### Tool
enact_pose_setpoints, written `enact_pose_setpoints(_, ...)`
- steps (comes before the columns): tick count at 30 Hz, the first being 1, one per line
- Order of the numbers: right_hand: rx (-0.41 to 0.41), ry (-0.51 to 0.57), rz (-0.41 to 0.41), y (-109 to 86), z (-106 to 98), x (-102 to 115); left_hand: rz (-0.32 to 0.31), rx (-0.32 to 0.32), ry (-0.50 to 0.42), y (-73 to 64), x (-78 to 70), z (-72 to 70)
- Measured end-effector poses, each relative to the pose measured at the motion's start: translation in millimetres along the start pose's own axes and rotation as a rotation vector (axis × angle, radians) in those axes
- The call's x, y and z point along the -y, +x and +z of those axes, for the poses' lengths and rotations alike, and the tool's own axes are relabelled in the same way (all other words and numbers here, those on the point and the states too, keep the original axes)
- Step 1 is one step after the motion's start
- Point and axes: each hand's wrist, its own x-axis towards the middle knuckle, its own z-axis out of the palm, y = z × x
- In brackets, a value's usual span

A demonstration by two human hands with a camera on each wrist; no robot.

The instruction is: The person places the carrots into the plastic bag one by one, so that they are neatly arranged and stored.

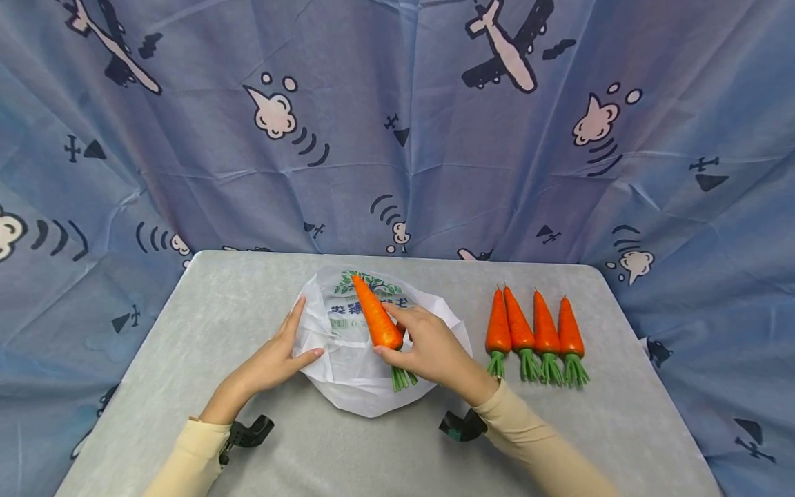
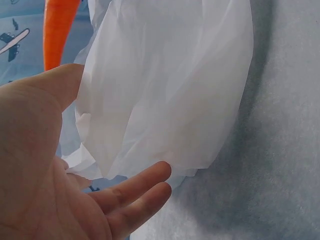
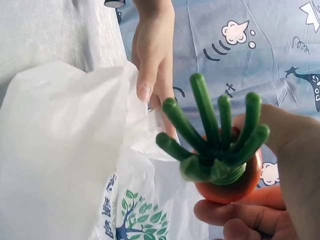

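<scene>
A carrot (image 1: 380, 323) with cut green stems is held by my right hand (image 1: 437, 346), thumb on one side and fingers on the other, over a white plastic bag (image 1: 354, 386). In the right wrist view the carrot's green stems (image 3: 212, 135) face the camera. The bag bears a green tree print and blue lettering. At the bag's left side my left hand (image 1: 273, 359) has its fingers extended and thumb spread, touching the edge. The left wrist view shows its fingers (image 2: 142, 192) straight beside the plastic (image 2: 165, 90).
Several more carrots (image 1: 537, 335) lie in a row on the grey-white table (image 1: 627, 428), right of the bag, stems toward me. A blue curtain (image 1: 397, 138) with plane prints hangs behind the table's far edge. Black wrist mounts (image 1: 462, 424) sit at both wrists.
</scene>
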Motion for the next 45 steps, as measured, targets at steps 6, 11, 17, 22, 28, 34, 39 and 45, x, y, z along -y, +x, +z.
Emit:
enact_pose_setpoints(6,0.017,-0.022,0.023,0.3,8.0,7.6,0.008,0.0,0.001,0.2,-0.1,0.5)
enact_pose_setpoints(11,0.021,-0.043,0.039,2.1,17.1,9.0,0.007,0.0,0.0,0.4,0.2,0.6)
enact_pose_setpoints(17,0.02,-0.029,0.041,7.9,28.9,6.0,0.011,0.004,-0.006,0.6,0.4,0.8)
enact_pose_setpoints(22,0.021,-0.015,0.062,14.2,37.0,2.9,0.005,0.009,-0.012,0.1,-0.6,0.9)
enact_pose_setpoints(28,0.02,0.004,0.102,21.2,44.7,-0.2,-0.004,0.013,-0.013,-0.1,-1.8,1.0)
enact_pose_setpoints(34,0.009,0.05,0.125,26.8,49.5,-0.7,-0.005,0.011,-0.008,-0.4,-1.3,1.0)
enact_pose_setpoints(39,0.013,0.097,0.151,32.2,52.9,-0.6,-0.005,0.015,-0.011,-0.6,-0.7,1.3)
enact_pose_setpoints(45,0.028,0.141,0.2,37.0,58.4,-1.6,-0.002,0.021,-0.01,-0.8,-1.0,1.6)
